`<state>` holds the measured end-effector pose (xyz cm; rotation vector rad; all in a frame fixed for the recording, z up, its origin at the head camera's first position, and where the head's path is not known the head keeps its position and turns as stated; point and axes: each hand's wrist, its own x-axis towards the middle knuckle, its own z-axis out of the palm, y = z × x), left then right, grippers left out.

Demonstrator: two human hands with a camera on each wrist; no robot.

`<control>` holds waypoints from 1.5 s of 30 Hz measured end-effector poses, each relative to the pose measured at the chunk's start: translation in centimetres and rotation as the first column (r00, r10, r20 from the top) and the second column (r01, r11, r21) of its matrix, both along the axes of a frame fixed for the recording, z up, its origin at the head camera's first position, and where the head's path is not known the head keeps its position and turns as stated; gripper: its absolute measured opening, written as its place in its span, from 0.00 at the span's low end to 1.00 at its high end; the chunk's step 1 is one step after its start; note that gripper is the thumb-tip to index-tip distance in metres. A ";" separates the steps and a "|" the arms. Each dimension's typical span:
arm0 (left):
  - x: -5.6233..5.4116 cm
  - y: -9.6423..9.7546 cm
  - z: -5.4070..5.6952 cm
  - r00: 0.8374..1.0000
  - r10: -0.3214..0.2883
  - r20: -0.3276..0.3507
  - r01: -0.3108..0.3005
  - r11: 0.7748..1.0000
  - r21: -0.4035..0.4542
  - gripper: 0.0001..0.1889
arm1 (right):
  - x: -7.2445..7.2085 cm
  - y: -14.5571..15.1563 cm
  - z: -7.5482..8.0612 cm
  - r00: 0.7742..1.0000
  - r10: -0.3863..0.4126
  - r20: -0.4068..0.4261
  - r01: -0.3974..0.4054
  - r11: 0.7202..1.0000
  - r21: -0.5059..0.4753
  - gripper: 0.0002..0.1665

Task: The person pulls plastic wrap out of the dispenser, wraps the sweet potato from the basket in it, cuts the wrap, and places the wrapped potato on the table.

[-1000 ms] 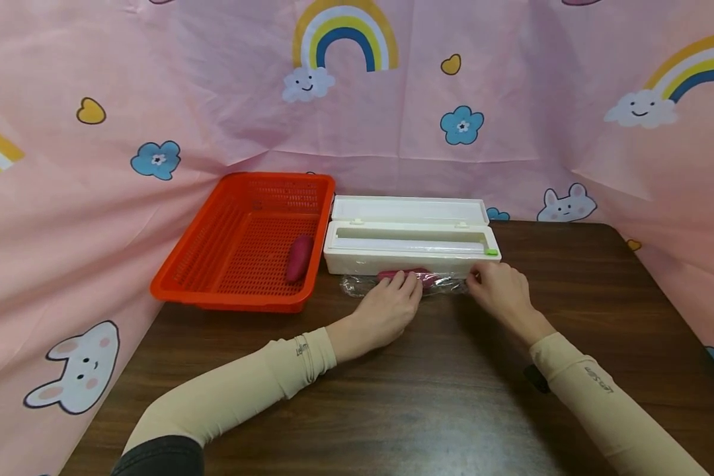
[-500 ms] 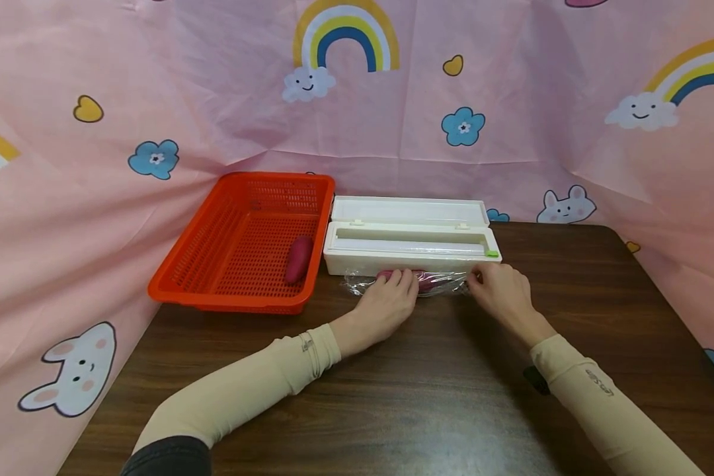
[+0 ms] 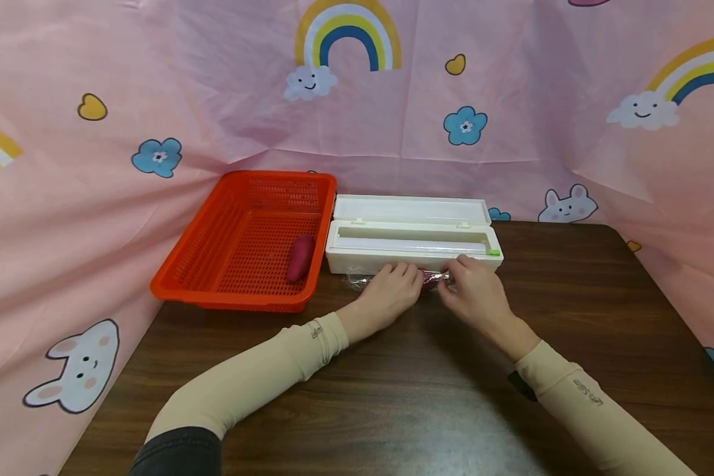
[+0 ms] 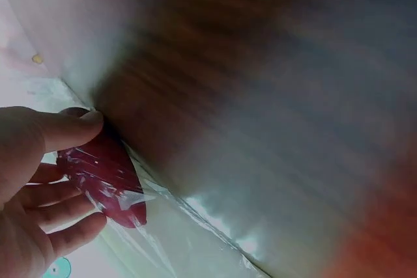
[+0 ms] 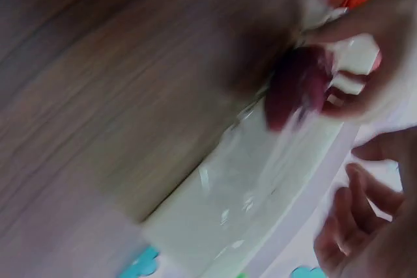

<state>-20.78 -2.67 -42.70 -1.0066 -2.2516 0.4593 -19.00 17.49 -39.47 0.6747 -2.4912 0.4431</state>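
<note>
A dark red sweet potato (image 4: 104, 174) lies under shiny cling film (image 3: 359, 279) along the front of the white cling film box (image 3: 357, 262). My left hand (image 3: 389, 294) holds the sweet potato, thumb on the near side and fingers beyond it in the left wrist view. From above, the hand hides much of it. Just to the right is my right hand (image 3: 476, 294), thumb and forefinger parted near the film and the sweet potato's right end. In the right wrist view its fingers are loosely bent and apart from the sweet potato.
The box's lid (image 3: 410, 210) is raised at the back, with a film roll (image 3: 413, 245) inside and a green slider (image 3: 492, 252) at its right end. An orange basket (image 3: 226, 303) on the left holds another sweet potato (image 3: 300, 258). A patterned pink cloth hangs behind the table.
My right hand has moved left from the film's right end, toward the sweet potato and my left hand. My left hand has shifted slightly and still holds the sweet potato.
</note>
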 end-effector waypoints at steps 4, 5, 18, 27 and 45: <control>-0.5 0.1 -0.3 1.000 -0.007 0.004 0.007 1.000 -0.003 0.09 | -0.1 -1.4 -0.7 0.993 0.118 0.030 -0.120 0.992 0.039 0.18; -0.6 0.1 -0.3 1.000 -0.010 0.005 0.010 1.000 -0.001 0.09 | -0.2 -1.6 -0.9 0.991 0.129 0.045 -0.131 0.990 0.044 0.20; -0.7 -0.6 0.6 0.970 -0.076 0.231 0.067 0.997 0.046 0.18 | -1.0 -2.2 -2.5 0.987 0.111 0.117 -0.121 0.989 0.080 0.31; -1.1 -1.2 0.7 0.931 -0.119 0.345 0.081 0.989 0.124 0.13 | -1.6 -2.7 -2.9 0.990 0.085 0.109 -0.100 0.985 0.141 0.29; 1.0 -4.0 0.9 0.897 0.013 0.441 -0.085 0.986 0.145 0.21 | -2.1 -3.1 -1.9 0.990 0.025 0.138 -0.057 0.971 0.232 0.26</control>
